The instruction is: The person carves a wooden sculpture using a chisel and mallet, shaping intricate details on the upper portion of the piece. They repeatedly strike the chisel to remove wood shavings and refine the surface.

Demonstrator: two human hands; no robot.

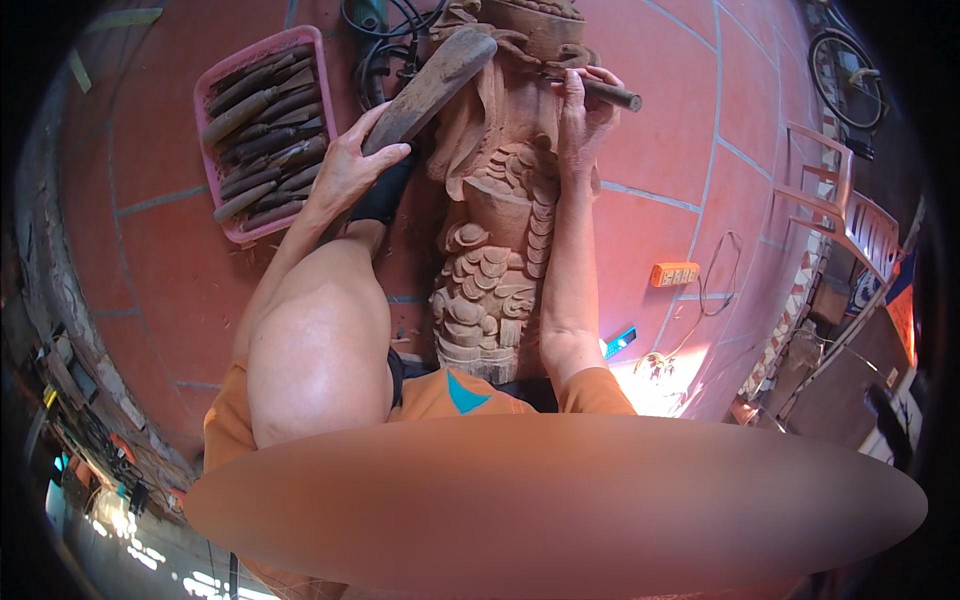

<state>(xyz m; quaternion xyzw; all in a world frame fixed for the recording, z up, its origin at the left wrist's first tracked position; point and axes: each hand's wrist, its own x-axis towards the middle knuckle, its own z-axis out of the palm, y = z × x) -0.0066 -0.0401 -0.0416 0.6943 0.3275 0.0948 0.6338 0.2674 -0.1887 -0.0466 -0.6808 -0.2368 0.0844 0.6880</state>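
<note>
Left fingers (388, 154) clasping wooden bat (432, 88), right fingers (574, 90) gripping tool handle (614, 95), carved statue (495, 215) between

No readable text, numbers or signs anywhere in frame. Phone (621, 342), lower right of centre: key and screen marks too small to read. Orange power strip (675, 274), right of centre: any print too small to make out. Blue-and-white item (866, 289), far right: markings too blurred to read.
</note>
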